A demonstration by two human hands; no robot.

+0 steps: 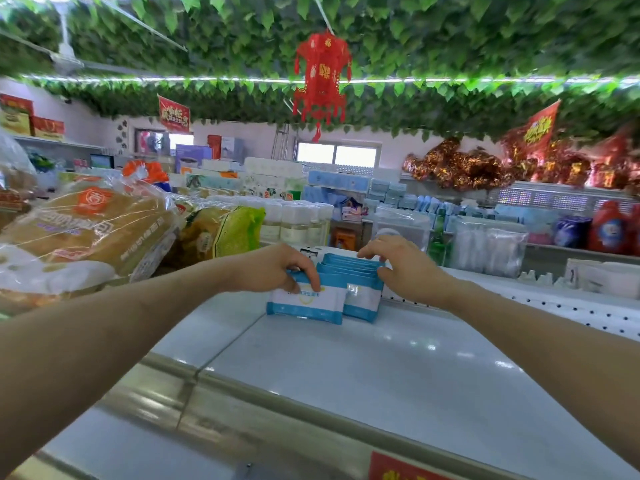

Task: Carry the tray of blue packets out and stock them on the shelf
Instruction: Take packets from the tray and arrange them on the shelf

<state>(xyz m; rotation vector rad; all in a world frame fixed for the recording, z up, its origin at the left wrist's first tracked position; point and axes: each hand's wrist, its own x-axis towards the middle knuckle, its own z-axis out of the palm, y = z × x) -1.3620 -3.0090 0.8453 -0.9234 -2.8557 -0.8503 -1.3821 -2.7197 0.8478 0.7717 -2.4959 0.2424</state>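
Observation:
Several blue-and-white packets (pixel 311 303) stand upright in two rows on the white shelf top (pixel 363 368), toward its back. My left hand (pixel 277 268) grips the top of the front packet in the left row, fingers curled over its face. Over the right row (pixel 362 297), my right hand (pixel 405 265) has its fingers curled across the packets' top edges and its thumb against their side. A white box edge (pixel 311 251) shows just behind the packets; I cannot tell whether it is the tray.
Bagged bread (pixel 90 230) and snack bags (pixel 225 230) pile up on the left. White bottles (pixel 298 220) and plastic-wrapped goods (pixel 491 244) stand behind. A perforated shelf panel (pixel 571 310) runs right. A metal rail (pixel 242 420) edges the shelf front. A red lantern (pixel 322 77) hangs overhead.

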